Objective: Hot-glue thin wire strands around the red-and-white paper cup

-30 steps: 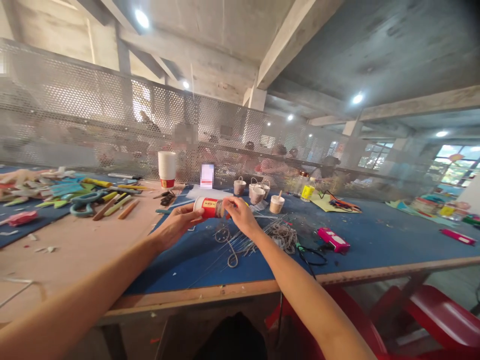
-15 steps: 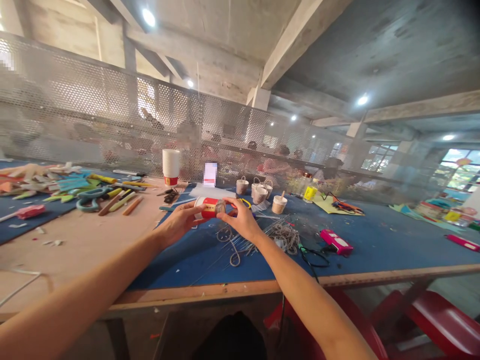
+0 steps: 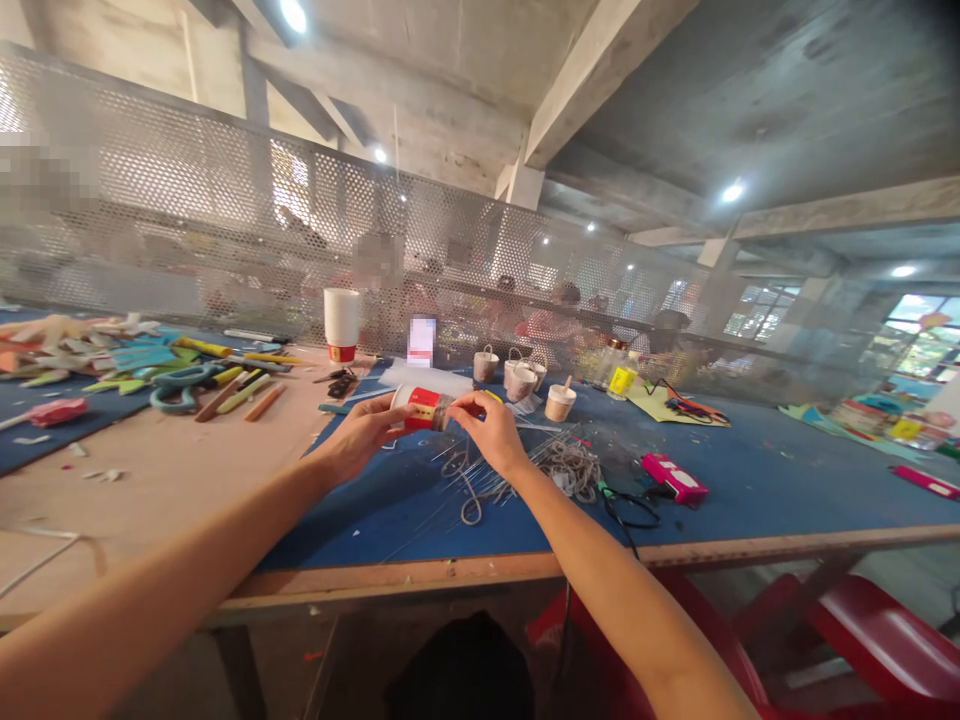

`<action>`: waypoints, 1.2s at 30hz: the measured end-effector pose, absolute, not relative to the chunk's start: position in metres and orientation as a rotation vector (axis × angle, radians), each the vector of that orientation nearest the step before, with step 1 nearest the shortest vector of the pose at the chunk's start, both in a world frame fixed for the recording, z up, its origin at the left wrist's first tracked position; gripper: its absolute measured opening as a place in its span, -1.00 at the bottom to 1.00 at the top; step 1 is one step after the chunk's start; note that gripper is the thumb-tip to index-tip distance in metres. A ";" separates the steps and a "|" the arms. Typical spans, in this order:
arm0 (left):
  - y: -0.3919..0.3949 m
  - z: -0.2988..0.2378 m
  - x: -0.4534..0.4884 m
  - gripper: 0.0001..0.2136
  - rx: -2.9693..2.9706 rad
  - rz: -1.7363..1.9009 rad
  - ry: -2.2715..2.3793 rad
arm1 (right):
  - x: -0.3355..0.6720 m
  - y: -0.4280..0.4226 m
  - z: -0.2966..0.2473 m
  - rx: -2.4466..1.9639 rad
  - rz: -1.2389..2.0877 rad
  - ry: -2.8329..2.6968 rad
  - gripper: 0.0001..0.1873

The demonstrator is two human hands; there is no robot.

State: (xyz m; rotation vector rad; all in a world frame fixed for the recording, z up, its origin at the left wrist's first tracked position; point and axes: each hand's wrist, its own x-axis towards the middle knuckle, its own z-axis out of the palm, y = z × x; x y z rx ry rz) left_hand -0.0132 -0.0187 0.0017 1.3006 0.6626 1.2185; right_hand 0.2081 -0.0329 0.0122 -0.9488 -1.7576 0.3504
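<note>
My left hand (image 3: 360, 440) grips a red and white paper cup (image 3: 420, 407), held on its side above the blue mat (image 3: 720, 490). My right hand (image 3: 487, 430) pinches brown twine at the cup's narrow end, where a band of twine is wound round it. The twine (image 3: 469, 490) trails down from the cup onto the mat and loops there. A tangled heap of twine (image 3: 574, 465) lies just right of my right wrist.
A stack of paper cups (image 3: 341, 323) stands behind my hands. Several twine-wrapped cups (image 3: 517, 380) sit at the back. A pink glue gun (image 3: 673, 478) with black cord lies right. Scissors and sticks (image 3: 202, 385) lie left. A perforated metal screen (image 3: 225, 230) backs the table; people sit beyond it.
Both hands have stayed on the cup, with the right fingers shifting slightly at the twine band. The view has tilted a little.
</note>
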 end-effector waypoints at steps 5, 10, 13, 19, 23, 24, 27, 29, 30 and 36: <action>-0.022 0.003 -0.011 -0.74 1.369 1.191 0.698 | 0.207 -0.034 0.014 -0.890 0.320 -1.748 -0.76; -0.026 0.004 -0.009 -0.74 1.428 1.160 0.678 | 0.204 -0.035 0.015 -0.906 0.359 -1.713 -0.79; -0.029 0.006 -0.008 -0.74 1.439 1.156 0.681 | 0.204 -0.036 0.016 -0.926 0.353 -1.699 -0.80; -0.035 0.011 -0.005 -0.70 1.445 1.137 0.663 | 0.204 -0.035 0.016 -0.944 0.306 -1.702 -0.82; -0.035 0.010 -0.006 -0.67 1.477 1.127 0.632 | 0.204 -0.036 0.016 -0.973 0.280 -1.710 -0.85; -0.035 0.009 -0.007 -0.67 1.484 1.124 0.632 | 0.204 -0.036 0.016 -0.983 0.272 -1.714 -0.85; -0.035 0.009 -0.007 -0.69 1.499 1.112 0.649 | 0.204 -0.037 0.017 -0.994 0.263 -1.720 -0.84; -0.036 0.010 -0.007 -0.70 1.500 1.110 0.658 | 0.204 -0.037 0.017 -0.998 0.269 -1.721 -0.84; -0.036 0.010 -0.007 -0.70 1.502 1.109 0.661 | 0.205 -0.037 0.017 -1.002 0.274 -1.723 -0.83; -0.035 0.009 -0.006 -0.70 1.517 1.107 0.685 | 0.205 -0.037 0.018 -1.008 0.289 -1.728 -0.84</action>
